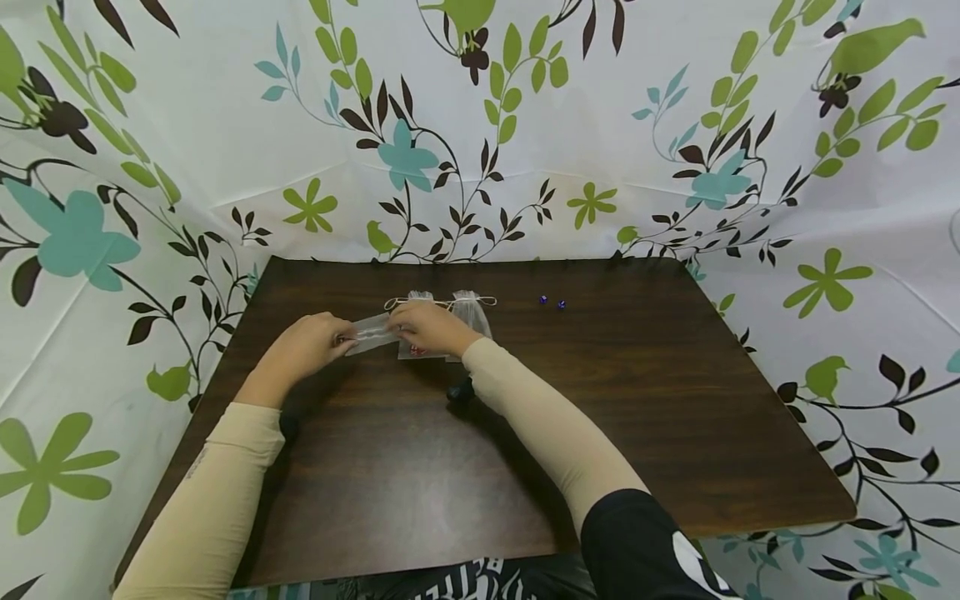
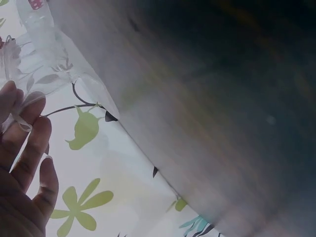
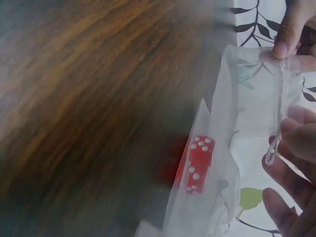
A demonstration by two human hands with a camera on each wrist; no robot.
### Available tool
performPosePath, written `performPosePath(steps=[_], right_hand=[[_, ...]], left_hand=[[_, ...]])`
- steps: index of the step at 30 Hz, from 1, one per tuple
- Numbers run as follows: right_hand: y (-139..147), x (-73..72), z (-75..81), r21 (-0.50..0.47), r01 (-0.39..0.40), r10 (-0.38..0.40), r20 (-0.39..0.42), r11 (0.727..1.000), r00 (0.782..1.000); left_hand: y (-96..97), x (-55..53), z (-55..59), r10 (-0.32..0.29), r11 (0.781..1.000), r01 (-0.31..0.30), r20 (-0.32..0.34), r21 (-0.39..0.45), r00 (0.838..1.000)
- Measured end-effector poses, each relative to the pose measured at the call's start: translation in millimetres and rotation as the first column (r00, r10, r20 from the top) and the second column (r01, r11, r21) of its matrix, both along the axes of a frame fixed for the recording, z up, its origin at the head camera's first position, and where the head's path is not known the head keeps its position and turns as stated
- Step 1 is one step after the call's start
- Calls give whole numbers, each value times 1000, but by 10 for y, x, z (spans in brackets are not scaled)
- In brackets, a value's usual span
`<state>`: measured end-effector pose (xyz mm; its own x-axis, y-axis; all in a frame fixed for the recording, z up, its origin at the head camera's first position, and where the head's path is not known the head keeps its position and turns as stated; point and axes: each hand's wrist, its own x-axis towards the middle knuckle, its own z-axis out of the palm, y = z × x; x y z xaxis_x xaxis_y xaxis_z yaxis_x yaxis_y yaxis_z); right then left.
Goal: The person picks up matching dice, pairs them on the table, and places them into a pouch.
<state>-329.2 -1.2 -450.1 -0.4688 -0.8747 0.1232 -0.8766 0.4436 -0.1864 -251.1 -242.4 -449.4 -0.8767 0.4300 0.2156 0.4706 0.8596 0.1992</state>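
Observation:
My left hand (image 1: 311, 346) pinches one end of a small sheer white drawstring pouch (image 1: 372, 333). At the pouch's other end the fingers of my right hand (image 1: 429, 327) pinch the edge near the cord, whose looped end (image 3: 270, 152) shows by the fingertips in the right wrist view. The pouch is stretched flat between both hands, above the table. Beneath the right hand lies a second sheer pouch (image 1: 423, 354) with red dice (image 3: 200, 150) inside, white-spotted. A third sheer pouch (image 1: 472, 312) lies just right of it, its cord tied in loops.
Two small shiny blue-purple pieces (image 1: 552, 302) lie on the dark wooden table (image 1: 637, 400), right of the pouches. A patterned cloth (image 1: 480, 167) hangs behind and along the sides of the table. A dark object (image 1: 461, 391) sits under the right wrist.

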Motion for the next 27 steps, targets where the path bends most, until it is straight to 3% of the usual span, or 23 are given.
performPosePath(steps=[5, 9, 17, 22, 27], right_hand=[[139, -27, 33, -77, 38, -27, 136, 996, 990], [310, -82, 44, -156, 113, -78, 211, 981, 974], [845, -348, -60, -315, 325, -237, 285, 892, 929], [1291, -560, -167, -310, 453, -375, 280, 836, 884], [1766, -704, -255, -240, 579, -521, 263, 779, 812]], left_hand=[[7, -5, 6, 13, 1000, -12, 17, -20, 1000], [6, 0, 1, 0, 1000, 1, 15, -19, 1000], [-3, 18, -15, -3, 1000, 3, 10, -9, 1000], [-11, 16, -35, 1, 1000, -1, 21, -4, 1000], [-4, 9, -33, -6, 1000, 6, 17, 0, 1000]])
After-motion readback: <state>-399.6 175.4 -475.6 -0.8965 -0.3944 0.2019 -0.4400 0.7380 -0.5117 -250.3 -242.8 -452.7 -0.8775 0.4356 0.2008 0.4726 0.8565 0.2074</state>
